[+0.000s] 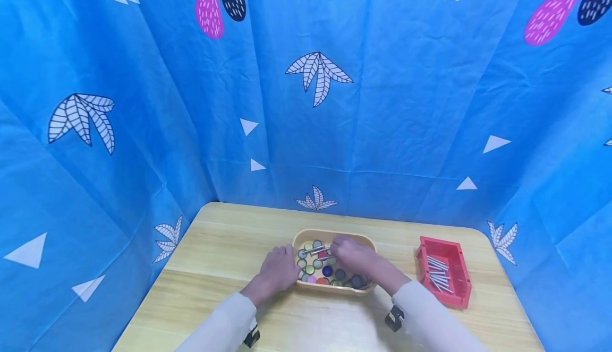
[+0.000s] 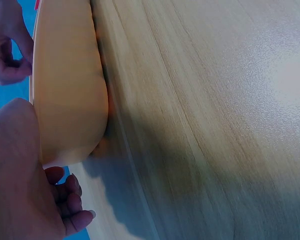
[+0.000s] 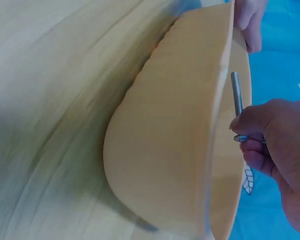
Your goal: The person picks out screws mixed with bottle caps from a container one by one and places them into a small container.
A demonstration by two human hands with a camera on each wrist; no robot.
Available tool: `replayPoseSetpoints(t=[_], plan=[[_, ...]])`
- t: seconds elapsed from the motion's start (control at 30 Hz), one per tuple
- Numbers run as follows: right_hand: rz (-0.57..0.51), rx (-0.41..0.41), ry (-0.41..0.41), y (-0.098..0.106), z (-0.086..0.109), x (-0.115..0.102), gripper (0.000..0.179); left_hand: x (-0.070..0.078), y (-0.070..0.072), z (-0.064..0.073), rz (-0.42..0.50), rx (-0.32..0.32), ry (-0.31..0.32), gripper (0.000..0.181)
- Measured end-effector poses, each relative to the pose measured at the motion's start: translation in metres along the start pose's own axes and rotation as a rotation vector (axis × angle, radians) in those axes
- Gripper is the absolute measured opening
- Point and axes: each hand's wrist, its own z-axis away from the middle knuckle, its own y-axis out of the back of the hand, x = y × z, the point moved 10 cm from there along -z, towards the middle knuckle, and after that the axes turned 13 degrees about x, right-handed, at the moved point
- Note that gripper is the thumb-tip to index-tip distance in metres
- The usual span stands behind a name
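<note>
A peach plastic basin (image 1: 334, 291) stands on the table, holding many small round coloured pieces (image 1: 327, 271). My left hand (image 1: 279, 267) grips its left end, thumb at the rim and the other fingers curled along the outside in the left wrist view. Over the basin's right part, my right hand (image 1: 354, 254) pinches slim silver screws (image 3: 236, 92) between thumb and fingers. One round screw head (image 3: 241, 138) shows below the thumb; threads are too blurred to tell. In the head view, silver shafts (image 1: 313, 249) point left from the right hand, above the round pieces.
A red bin (image 1: 459, 301) at the table's right side holds several silver screws (image 1: 439, 273). The wooden table (image 1: 229, 235) reaches back to a blue patterned curtain (image 1: 406, 102), which also hangs on both sides.
</note>
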Motion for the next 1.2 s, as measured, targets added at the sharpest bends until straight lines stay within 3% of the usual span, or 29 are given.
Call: replayPoseSetpoints(t=[0.2, 0.4, 0.6, 0.93, 1.2], plan=[[0.009, 0.105, 0.031, 0.020, 0.009, 0.002, 0.008, 0.002, 0.003, 0.000, -0.008, 0.027, -0.019, 0.031], [-0.010, 0.193, 0.005, 0.038, 0.022, 0.011, 0.016, 0.003, 0.004, -0.001, -0.005, 0.024, -0.013, 0.032], [-0.034, 0.197, -0.074, 0.051, 0.040, 0.023, 0.015, 0.000, 0.000, -0.001, -0.017, 0.006, 0.000, 0.035], [-0.040, 0.305, -0.163, 0.081, 0.074, 0.045, 0.021, -0.001, -0.001, -0.001, -0.006, 0.019, -0.004, 0.034], [-0.020, 0.340, -0.253, 0.104, 0.100, 0.061, 0.027, -0.003, -0.003, -0.001, -0.021, -0.018, 0.014, 0.037]])
